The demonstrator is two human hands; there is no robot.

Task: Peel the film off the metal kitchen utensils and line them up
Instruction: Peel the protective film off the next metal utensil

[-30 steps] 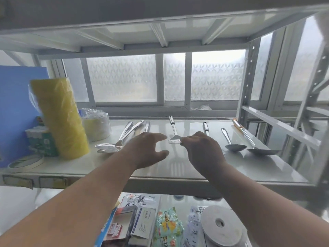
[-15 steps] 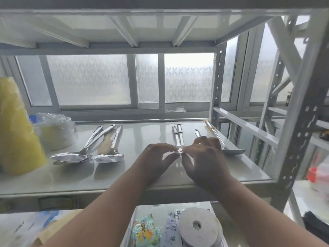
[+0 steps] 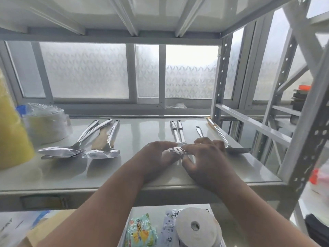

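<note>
Both of my hands meet over the slotted head of a metal spatula on the white shelf. My left hand pinches the head's left edge and my right hand pinches its right side. Two steel handles run back from my hands, side by side. A spoon handle and a long-handled flat turner lie to the right. At the left lie several film-wrapped ladles and spoons in a loose pile. I cannot see any film between my fingers.
A yellow wrapped roll and a bagged stack of white bowls stand at the shelf's left. A perforated rack post rises at the right. Below the shelf lie a paper roll and snack packets.
The view swung right. My left hand came over to the spatula head, and both hands now pinch it together, a little nearer the shelf's front.
</note>
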